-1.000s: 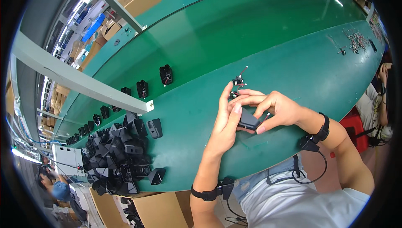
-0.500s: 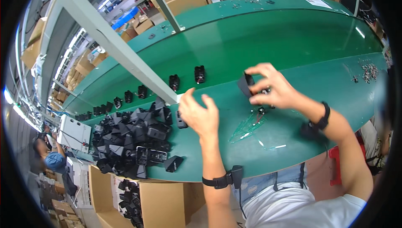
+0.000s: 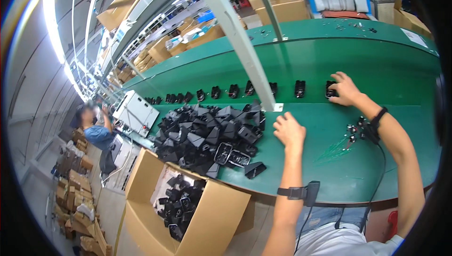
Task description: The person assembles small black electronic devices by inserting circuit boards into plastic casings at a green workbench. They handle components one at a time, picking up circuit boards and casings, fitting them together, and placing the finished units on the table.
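On the green belt, my right hand (image 3: 347, 90) has its fingers round a black plastic housing (image 3: 330, 89), which stands at the right end of a row of similar housings (image 3: 300, 89). My left hand (image 3: 290, 132) is low over the green table, right of a heap of black plastic shells (image 3: 202, 136). Its fingers curl down, and the back of the hand hides whatever is under them. Below my right wrist lie a bundle of thin green wires (image 3: 333, 151) and small parts with red and black leads (image 3: 352, 131).
A grey post (image 3: 240, 44) rises from the table between the heap and the belt. An open cardboard box (image 3: 207, 218) with black shells stands below the table's left edge. A white metal case (image 3: 135, 111) is at the left, near another person (image 3: 96, 131).
My right hand has carried the black housing from above the table onto the belt. My left hand has come down to the table, fingers curled. The view has swung left.
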`<state>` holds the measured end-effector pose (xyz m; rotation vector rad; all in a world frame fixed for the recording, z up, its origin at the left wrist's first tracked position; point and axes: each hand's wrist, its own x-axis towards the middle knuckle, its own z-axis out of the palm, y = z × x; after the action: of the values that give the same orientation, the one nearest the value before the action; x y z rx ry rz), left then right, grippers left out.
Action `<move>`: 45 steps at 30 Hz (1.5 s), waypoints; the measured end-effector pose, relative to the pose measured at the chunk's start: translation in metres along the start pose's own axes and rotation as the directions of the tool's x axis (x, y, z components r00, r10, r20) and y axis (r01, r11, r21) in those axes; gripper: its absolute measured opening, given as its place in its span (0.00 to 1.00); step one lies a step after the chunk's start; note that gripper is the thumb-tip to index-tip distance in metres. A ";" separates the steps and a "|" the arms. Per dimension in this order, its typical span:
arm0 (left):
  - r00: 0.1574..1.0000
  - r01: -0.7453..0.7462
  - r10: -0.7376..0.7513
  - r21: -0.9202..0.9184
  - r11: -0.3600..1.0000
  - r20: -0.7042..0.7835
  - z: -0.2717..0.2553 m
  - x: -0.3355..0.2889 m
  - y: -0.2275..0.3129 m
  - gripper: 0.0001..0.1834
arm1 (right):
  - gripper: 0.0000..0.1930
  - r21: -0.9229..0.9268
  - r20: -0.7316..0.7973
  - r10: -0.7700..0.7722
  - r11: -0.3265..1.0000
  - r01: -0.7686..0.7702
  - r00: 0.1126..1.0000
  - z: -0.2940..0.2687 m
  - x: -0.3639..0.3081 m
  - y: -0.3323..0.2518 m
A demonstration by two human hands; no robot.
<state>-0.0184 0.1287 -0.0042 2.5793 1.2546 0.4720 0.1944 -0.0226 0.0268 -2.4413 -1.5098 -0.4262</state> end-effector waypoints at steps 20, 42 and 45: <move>0.916 -0.228 0.396 -0.885 0.406 -0.055 0.035 -0.028 0.046 0.24 | 0.10 0.510 -0.035 0.197 0.847 -0.152 0.980 -0.067 -0.149 -0.055; 0.462 0.607 0.753 -0.786 0.116 0.468 0.015 -0.074 0.100 0.21 | 0.13 0.962 0.216 0.542 0.026 -0.273 0.812 -0.084 -0.184 -0.030; 0.428 0.589 0.765 -0.791 0.168 0.481 0.009 -0.079 0.106 0.21 | 0.14 0.985 0.125 0.504 0.039 -0.167 0.855 -0.084 -0.188 -0.029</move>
<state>0.0154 0.0010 0.0095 1.1206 0.0015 -0.1973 0.0781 -0.1952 0.0372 -1.3602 -0.5468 0.3381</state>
